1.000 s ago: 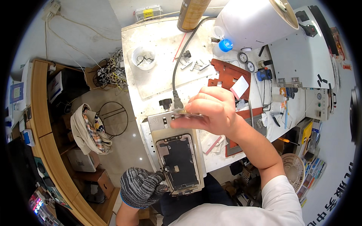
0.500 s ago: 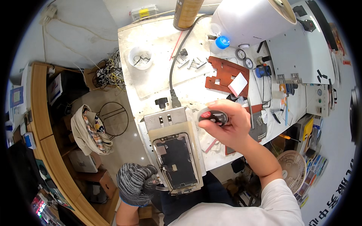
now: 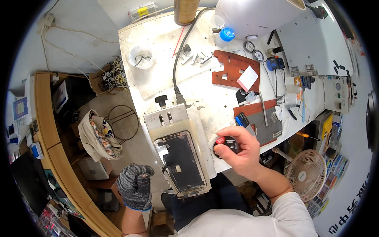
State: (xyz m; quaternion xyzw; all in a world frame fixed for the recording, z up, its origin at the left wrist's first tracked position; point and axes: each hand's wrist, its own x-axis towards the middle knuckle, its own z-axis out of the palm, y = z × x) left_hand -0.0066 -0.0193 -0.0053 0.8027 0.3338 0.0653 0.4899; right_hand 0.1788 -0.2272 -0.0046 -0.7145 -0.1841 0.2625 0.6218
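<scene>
My left hand (image 3: 136, 185), in a dark grey speckled knit glove, is closed just left of the metal clamping fixture (image 3: 165, 116); I cannot make out whether it holds anything. On that fixture lies a phone screen assembly (image 3: 179, 162), dark inside with a thin metal rim and a small flex cable. My right hand (image 3: 241, 150) grips a small round black item (image 3: 231, 143) with a red spot on top, right of the fixture. A black power cable (image 3: 177, 89) runs to the fixture's top end, beside a black knob (image 3: 161, 100).
On the white bench (image 3: 154, 85) are a white cup (image 3: 141, 57), a brown can (image 3: 185, 10), a blue-capped bottle (image 3: 227, 34), red plates (image 3: 225, 67) and a grey mat (image 3: 268, 130) with tools. A large white cylinder (image 3: 258, 15) stands behind. A fan (image 3: 306, 173) stands below right.
My right hand has moved from the fixture's top rightward and down with the round item, uncovering the top plate. My left hand has drawn away leftward from the fixture's side.
</scene>
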